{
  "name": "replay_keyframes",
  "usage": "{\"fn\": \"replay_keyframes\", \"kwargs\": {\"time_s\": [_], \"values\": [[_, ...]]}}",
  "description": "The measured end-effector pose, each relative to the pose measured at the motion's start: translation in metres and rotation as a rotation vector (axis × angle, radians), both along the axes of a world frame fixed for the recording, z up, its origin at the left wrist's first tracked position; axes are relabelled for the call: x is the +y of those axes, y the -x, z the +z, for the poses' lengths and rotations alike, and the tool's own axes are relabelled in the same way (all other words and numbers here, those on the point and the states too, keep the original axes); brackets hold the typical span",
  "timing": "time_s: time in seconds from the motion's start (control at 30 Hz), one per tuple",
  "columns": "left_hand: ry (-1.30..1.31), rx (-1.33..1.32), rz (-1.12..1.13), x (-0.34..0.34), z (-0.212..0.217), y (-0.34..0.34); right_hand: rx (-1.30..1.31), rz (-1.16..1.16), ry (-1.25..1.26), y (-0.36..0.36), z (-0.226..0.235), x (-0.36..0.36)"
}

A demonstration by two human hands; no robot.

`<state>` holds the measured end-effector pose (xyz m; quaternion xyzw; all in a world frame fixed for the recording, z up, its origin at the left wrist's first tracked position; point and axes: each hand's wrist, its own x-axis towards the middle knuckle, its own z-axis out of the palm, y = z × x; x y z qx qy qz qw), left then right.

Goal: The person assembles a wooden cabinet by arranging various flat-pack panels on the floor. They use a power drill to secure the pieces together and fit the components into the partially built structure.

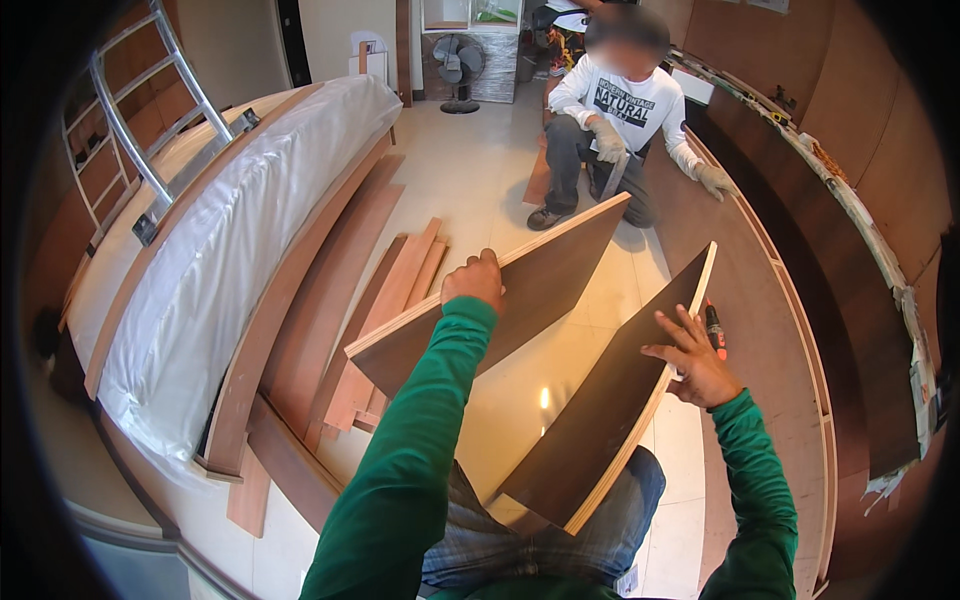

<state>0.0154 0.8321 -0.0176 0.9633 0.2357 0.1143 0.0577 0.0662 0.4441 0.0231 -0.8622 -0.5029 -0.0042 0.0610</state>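
My left hand (474,279) grips the near edge of a brown plywood panel (545,280), held up and tilted over the floor. My right hand (693,358) rests with spread fingers on a second dark brown panel (610,405), which stands on its edge against my knee. A red and black marker (714,331) is tucked by the fingers of my right hand. Both my sleeves are green.
A plastic-wrapped mattress (230,240) lies on a wooden bed frame at left, with a metal ladder (150,120) above. Plywood strips (390,300) lie on the tiled floor. A crouching person with gloves (610,120) works ahead beside a long dark board (790,330) on the right.
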Motion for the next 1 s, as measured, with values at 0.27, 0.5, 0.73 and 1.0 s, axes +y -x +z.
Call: {"fn": "replay_keyframes", "kwargs": {"time_s": [0.27,0.5,0.73,1.0], "values": [[-0.044,0.031,0.021,0.002,-0.01,-0.004,0.007,0.161,-0.127,-0.02,-0.01,0.039],[-0.041,0.016,-0.02,-0.008,-0.001,0.013,0.025,0.103,-0.15,-0.02,-0.013,0.07],[-0.112,0.036,0.077,0.026,0.001,0.045,-0.005,0.068,-0.044,-0.021,-0.008,0.058],[-0.104,-0.012,0.018,0.03,-0.004,0.05,0.009,0.138,-0.088,-0.038,-0.022,0.06]]}}
